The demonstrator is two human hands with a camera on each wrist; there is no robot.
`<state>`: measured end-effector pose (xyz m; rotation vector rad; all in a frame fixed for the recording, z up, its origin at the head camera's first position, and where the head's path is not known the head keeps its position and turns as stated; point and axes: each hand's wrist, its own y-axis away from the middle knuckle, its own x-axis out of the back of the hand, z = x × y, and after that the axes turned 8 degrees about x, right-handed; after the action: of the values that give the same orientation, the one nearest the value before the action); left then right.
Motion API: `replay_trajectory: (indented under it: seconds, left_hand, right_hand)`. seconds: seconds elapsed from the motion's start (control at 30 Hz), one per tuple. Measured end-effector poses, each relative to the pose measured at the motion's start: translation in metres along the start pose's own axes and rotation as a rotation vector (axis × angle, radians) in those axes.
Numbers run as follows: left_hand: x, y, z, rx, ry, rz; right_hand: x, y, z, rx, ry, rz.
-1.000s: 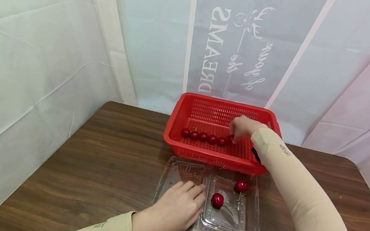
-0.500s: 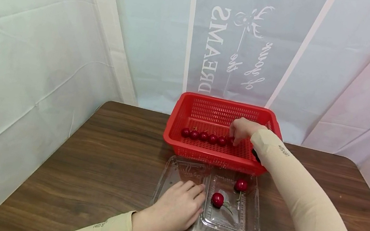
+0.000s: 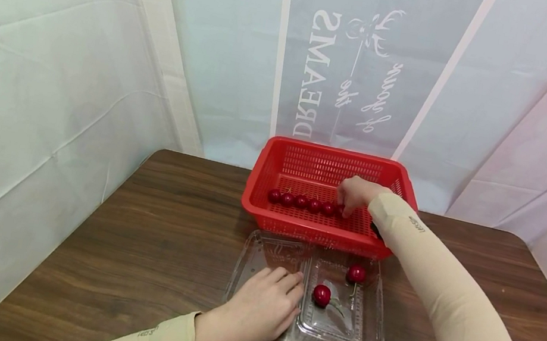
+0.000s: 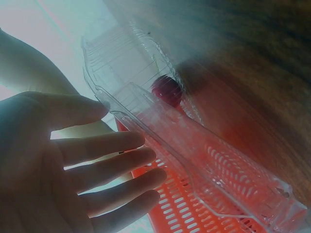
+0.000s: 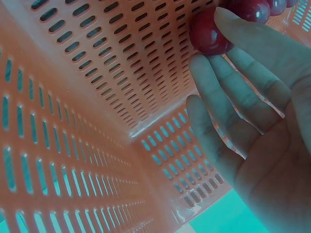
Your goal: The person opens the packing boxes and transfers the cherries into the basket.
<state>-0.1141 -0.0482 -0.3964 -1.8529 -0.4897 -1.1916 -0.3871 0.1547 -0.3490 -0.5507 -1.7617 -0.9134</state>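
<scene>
Inside the red slotted plastic basket (image 3: 324, 226), my right hand (image 3: 356, 194) pinches a cherry (image 5: 210, 33) between thumb and fingertips. That cherry sits at the right end of a row of several cherries (image 3: 301, 202) on the basket floor. Nearer to me lies a clear plastic clamshell box (image 3: 341, 334), spread open. Two cherries with stems are in its right half: one near the middle (image 3: 321, 295), the other toward the back right (image 3: 356, 274). My left hand (image 3: 258, 307) rests over the left half by the hinge, fingers extended and holding nothing in the left wrist view.
The basket and box stand on a dark wood-grain table (image 3: 159, 236). Behind the basket hangs a pale curtain (image 3: 238, 56) with printed lettering, and white cloth (image 3: 52, 67) encloses the left side. My right forearm crosses above the table's right part.
My right hand has shifted very slightly down and left at the end of the cherry row. The left hand, the box and its two cherries have stayed put.
</scene>
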Motion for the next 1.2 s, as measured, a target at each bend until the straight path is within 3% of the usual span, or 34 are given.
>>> replay_trajectory:
  seconds: [0.43,0.63,0.8,1.2]
  left_hand:
    - [0.000,0.000,0.000,-0.007,0.002,0.021]
    - [0.001,0.000,0.001,-0.003,0.004,0.010]
    - [0.001,0.000,0.001,0.004,0.011,-0.002]
    - [0.001,0.000,0.003,0.006,0.016,0.010]
  right_hand:
    - [0.001,0.004,-0.001,0.024,0.030,-0.014]
    - [0.006,0.011,-0.007,-0.011,-0.013,0.017]
    - [0.009,0.012,-0.007,-0.021,0.018,0.017]
    - [0.026,0.024,-0.017,0.038,0.062,0.066]
